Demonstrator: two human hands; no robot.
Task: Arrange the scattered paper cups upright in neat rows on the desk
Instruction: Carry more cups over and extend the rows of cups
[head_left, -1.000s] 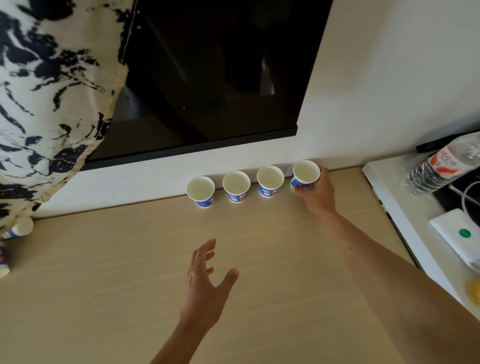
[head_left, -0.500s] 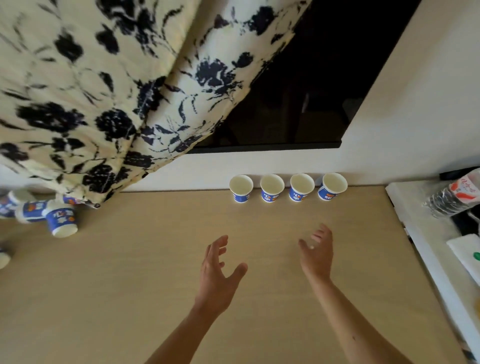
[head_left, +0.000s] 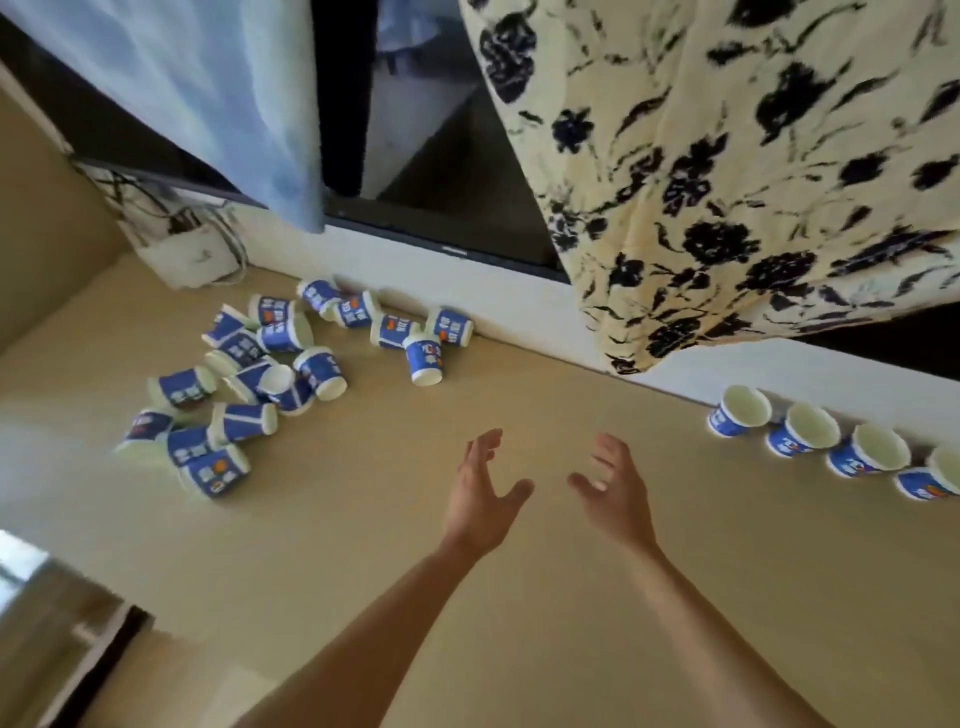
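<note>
Your left hand (head_left: 480, 493) and right hand (head_left: 613, 488) hover spread wide and empty over the middle of the desk (head_left: 363, 545). The scattered cups (head_left: 270, 374) lie toppled towards its far left corner; four upright cups (head_left: 810, 436) line its far edge at the right.

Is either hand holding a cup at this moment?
No. The left hand and the right hand are both open and empty above the desk, apart from every cup.
</note>
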